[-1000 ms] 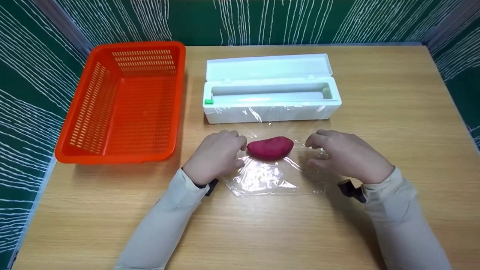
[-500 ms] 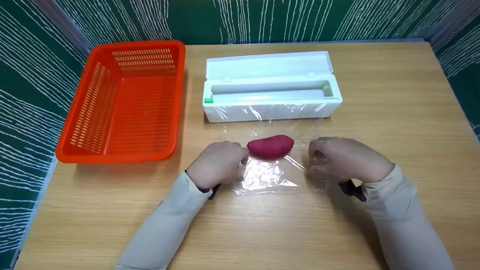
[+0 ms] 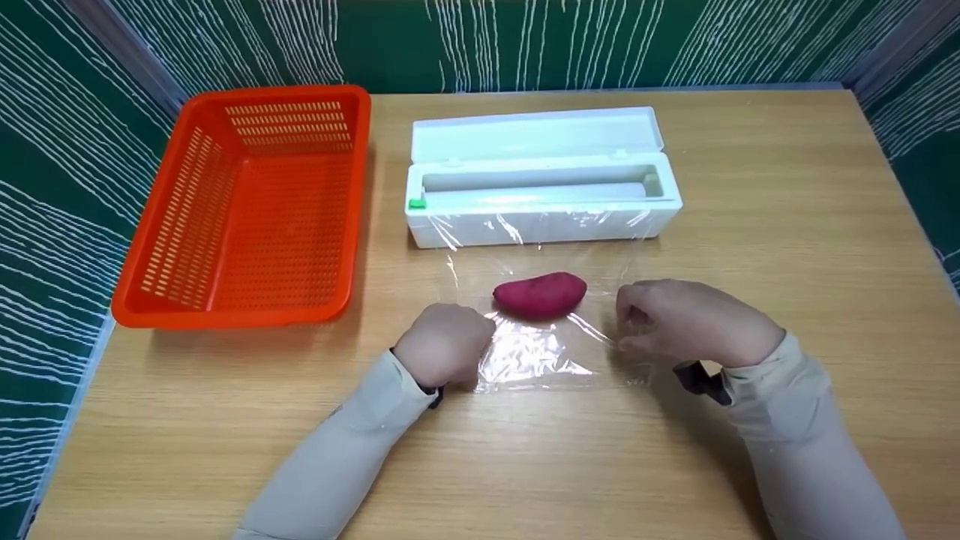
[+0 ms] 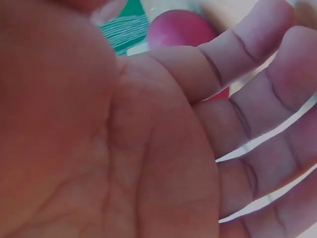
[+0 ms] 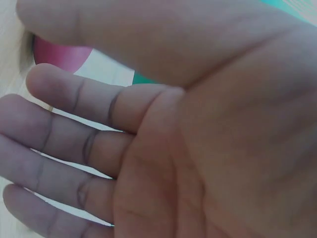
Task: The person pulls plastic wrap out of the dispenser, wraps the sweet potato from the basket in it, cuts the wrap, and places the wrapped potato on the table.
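Note:
A dark pink sweet potato (image 3: 540,295) lies on a sheet of clear plastic film (image 3: 555,356) spread on the table. The film runs back to a white cling film dispenser (image 3: 547,225) with its lid raised. My left hand (image 3: 448,345) is at the film's left front edge, fingers pointing down. In the left wrist view its fingers (image 4: 233,114) look loosely extended, with nothing visible between them. My right hand (image 3: 694,321) hovers by the film's right edge. Its fingers (image 5: 69,141) are relaxed and slightly bent in the right wrist view, apart from the thumb. Contact with the film cannot be told.
An orange perforated plastic basket (image 3: 289,225) with nothing in it stands at the left of the wooden table (image 3: 555,465). The dispenser has a small green piece (image 3: 417,203) at its left end. Green walls (image 3: 390,45) with white lines border the table.
My left hand has moved toward me along the film's left side, away from the sweet potato's end. My right hand has shifted slightly toward me. The sweet potato and dispenser stay put.

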Available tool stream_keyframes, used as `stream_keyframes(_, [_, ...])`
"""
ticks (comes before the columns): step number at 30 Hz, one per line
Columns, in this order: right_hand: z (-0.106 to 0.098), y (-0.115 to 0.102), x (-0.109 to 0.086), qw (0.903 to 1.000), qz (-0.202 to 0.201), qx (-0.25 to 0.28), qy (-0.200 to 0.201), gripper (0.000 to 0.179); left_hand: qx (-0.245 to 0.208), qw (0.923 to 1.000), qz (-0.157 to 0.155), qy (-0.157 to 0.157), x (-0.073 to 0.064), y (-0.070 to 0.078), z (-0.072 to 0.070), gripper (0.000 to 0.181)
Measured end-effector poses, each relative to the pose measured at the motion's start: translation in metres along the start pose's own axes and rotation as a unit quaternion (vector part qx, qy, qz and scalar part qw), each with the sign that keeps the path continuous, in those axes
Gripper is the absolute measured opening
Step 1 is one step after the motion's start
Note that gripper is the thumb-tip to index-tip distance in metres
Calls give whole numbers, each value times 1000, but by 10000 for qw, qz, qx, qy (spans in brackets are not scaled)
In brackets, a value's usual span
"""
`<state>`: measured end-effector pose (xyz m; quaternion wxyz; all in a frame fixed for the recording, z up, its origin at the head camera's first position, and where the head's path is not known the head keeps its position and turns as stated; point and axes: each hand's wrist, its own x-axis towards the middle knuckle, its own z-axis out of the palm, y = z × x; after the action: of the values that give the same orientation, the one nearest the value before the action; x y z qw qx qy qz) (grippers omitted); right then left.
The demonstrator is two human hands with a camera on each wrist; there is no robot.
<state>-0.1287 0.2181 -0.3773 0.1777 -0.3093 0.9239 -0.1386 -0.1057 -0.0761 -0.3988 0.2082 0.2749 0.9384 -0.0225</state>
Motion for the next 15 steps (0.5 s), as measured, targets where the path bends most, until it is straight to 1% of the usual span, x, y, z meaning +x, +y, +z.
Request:
stream_keyframes(3, [0,1,-1,10000,16,19,19,18,173,9998,15,-6,2,2,3,25])
stream_keyframes(8, [-1,1,-2,9999,-61,14,105,19,343,9992,86,211,3,3,5,33])
stream_keyframes(11, [-2,1,-2,9999,-79,26,110,20,281,9990,71,335,2,3,6,36])
stream_keyframes(15, [-2,1,-3,10000,-40,14,75,20,115,9994,64,311,1,3,4,34])
